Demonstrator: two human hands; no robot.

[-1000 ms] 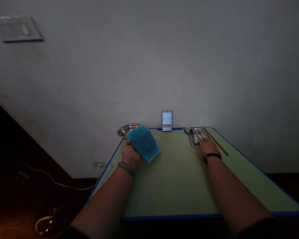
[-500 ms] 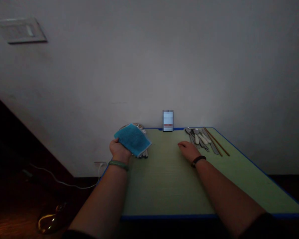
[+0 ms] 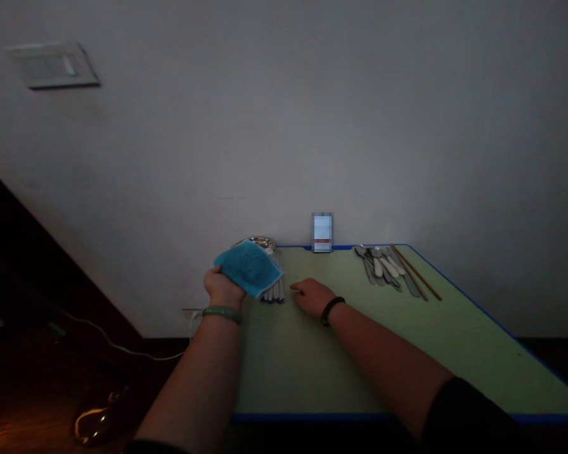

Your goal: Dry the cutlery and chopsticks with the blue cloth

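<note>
A blue cloth (image 3: 249, 268) with a pale edge is spread over my left hand (image 3: 221, 285), which grips it by its near left side. Under and behind the cloth, at the table's left, several pieces of cutlery (image 3: 275, 294) lie in a row, their handle ends showing and the rest hidden. Just right of these handles, my right hand (image 3: 313, 296) hovers low over the table with its index finger stretched out to the left. I see nothing in it, though its lower fingers are partly hidden.
On the right of the green table (image 3: 321, 366) lie several spoons and knives (image 3: 381, 268) beside a pair of wooden chopsticks (image 3: 416, 272). A shiny metal dish (image 3: 265, 242) stands behind the cloth. A phone (image 3: 322, 232) leans against the wall (image 3: 382, 126).
My right hand has moved left across the table, from near the spoons and knives to beside the left row of cutlery. My left hand still holds the cloth, slightly shifted.
</note>
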